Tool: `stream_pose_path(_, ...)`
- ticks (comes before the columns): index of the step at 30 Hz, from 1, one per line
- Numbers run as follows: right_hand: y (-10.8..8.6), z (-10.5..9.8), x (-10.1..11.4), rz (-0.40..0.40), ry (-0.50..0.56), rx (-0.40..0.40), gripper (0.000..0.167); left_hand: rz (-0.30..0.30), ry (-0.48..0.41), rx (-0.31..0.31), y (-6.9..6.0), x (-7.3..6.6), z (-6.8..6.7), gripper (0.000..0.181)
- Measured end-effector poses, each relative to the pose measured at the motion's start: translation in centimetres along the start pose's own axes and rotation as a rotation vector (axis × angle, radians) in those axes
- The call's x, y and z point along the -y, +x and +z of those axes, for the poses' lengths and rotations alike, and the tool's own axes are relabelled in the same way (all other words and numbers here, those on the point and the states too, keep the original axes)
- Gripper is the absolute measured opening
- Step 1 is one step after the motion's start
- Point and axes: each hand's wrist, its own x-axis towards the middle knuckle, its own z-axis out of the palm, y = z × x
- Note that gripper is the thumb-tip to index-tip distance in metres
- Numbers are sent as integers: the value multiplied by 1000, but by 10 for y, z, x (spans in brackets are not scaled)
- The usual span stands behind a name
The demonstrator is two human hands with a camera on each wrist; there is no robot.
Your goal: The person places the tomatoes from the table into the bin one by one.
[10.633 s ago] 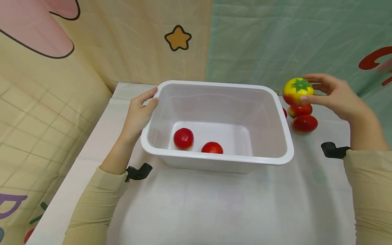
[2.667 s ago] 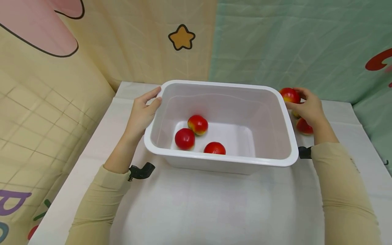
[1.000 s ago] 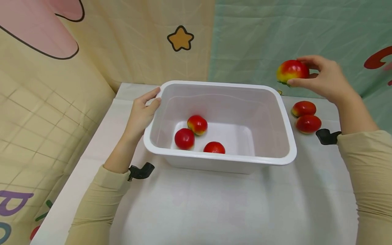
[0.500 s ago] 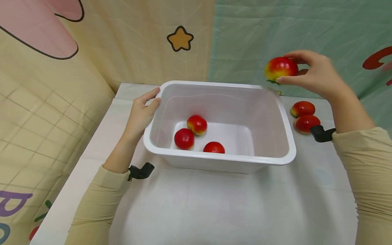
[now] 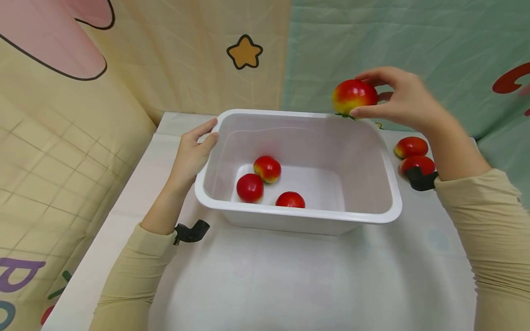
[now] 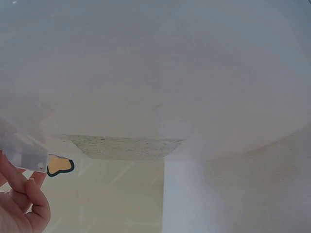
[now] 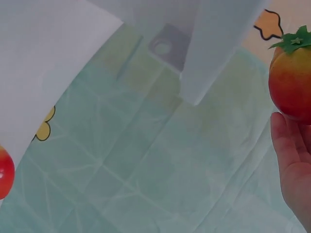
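Note:
Above the back right rim of a white bin (image 5: 298,214), my right hand (image 5: 399,99) grips a red and yellow tomato (image 5: 354,96), thumb below and fingers over it. The right wrist view shows this tomato (image 7: 294,80) with its green leaves, above the right hand (image 7: 294,160). My left hand (image 5: 190,154) pinches the bin's left rim between thumb and fingers; the left wrist view has the left hand (image 6: 22,199) at the rim. Inside the bin lie a red fruit (image 5: 250,187), a red and yellow one (image 5: 267,168) touching it, and another red one (image 5: 290,199) partly hidden by the front wall.
Two red fruits, one behind (image 5: 411,146) and one in front (image 5: 417,164), lie on the white-covered table (image 5: 265,276) right of the bin. A black wrist mount partly covers the front one. Printed curtains (image 5: 186,69) hang behind and at the left.
My right hand took the tomato from the table right of the bin, raised it, and carried it left to above the rim. One red and yellow fruit was added inside earlier. My left hand stays.

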Motion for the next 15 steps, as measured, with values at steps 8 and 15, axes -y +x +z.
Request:
stream_pose_path(8,3,13,21,-89,-4,53,64,0,-1,1,0,1,0,44)
stream_pose_path(15,4,17,30,-166,-17,80,63,4,1,15,-2,-1,-2,44)
